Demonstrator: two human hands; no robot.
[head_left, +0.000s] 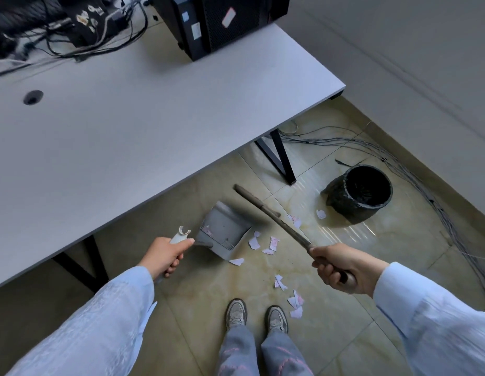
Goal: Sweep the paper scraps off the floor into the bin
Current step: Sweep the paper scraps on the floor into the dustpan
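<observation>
My left hand (pixel 164 257) grips the pale handle of a grey dustpan (pixel 222 232), whose pan hangs just above the tiled floor with a few pink scraps inside. My right hand (pixel 337 270) grips a brown broom stick (pixel 274 217) that slants up and left over the pan; the broom's head is not visible. White and pink paper scraps (pixel 263 244) lie on the floor beside the pan's mouth, more scraps (pixel 293 299) lie near my right shoe, and one (pixel 321 213) lies by the bin. The black bin (pixel 363 194), lined with a bag, stands at the right.
A white desk (pixel 143 126) fills the upper left, with black legs (pixel 283 161) near the bin, a computer tower (pixel 219 23) and cables on top. Grey cables (pixel 415 169) trail along the wall at the right. My shoes (pixel 256 316) stand at the bottom centre.
</observation>
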